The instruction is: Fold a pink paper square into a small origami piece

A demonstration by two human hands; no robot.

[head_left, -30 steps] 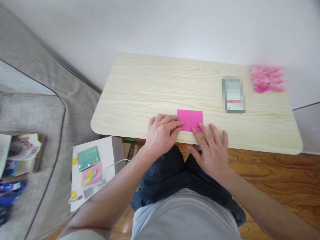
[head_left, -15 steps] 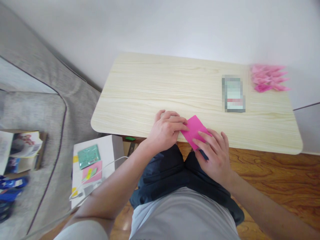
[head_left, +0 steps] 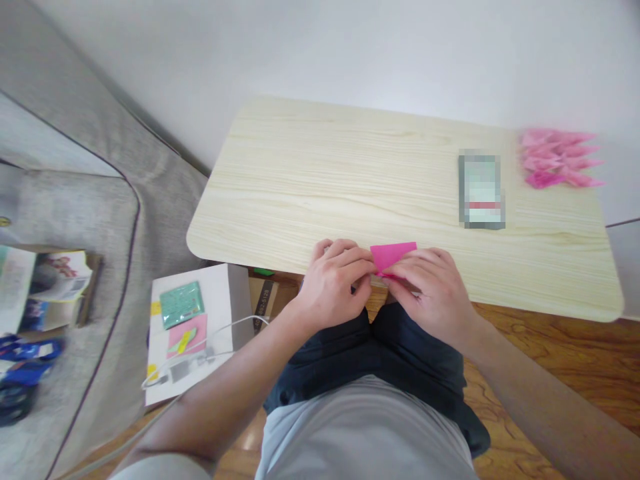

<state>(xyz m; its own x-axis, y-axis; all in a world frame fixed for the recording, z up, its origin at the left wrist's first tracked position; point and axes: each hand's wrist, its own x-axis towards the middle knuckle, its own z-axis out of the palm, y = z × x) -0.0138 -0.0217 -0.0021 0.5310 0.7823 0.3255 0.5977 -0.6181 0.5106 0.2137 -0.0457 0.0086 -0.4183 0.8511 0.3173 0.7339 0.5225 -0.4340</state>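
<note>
A white wall (head_left: 350,47) fills the space beyond the hands, and a grey sofa (head_left: 75,187) runs down the side to the left of them. A pale wooden table (head_left: 350,173) with rounded corners spreads out ahead of the grip, standing on a brown wood-grain floor (head_left: 550,347) that shows below and to the right. The person sits at the table's near edge in dark shorts and a grey top. Both hands meet at that edge: the left hand (head_left: 333,283) and the right hand (head_left: 433,297) each pinch a folded sheet of pink paper (head_left: 393,255) between thumb and fingertips, holding it just at the table's rim. Far off to the right and beyond the grip lies a rectangular object (head_left: 481,191), blurred out so its nature cannot be told, and further right a small heap of folded pink paper pieces (head_left: 557,158), soft in focus. Down to the left of the grip, below table height, a white box top (head_left: 193,333) carries a green packet (head_left: 179,304) and a white cable (head_left: 220,333). The lower part of the pink paper is hidden behind the fingers
</note>
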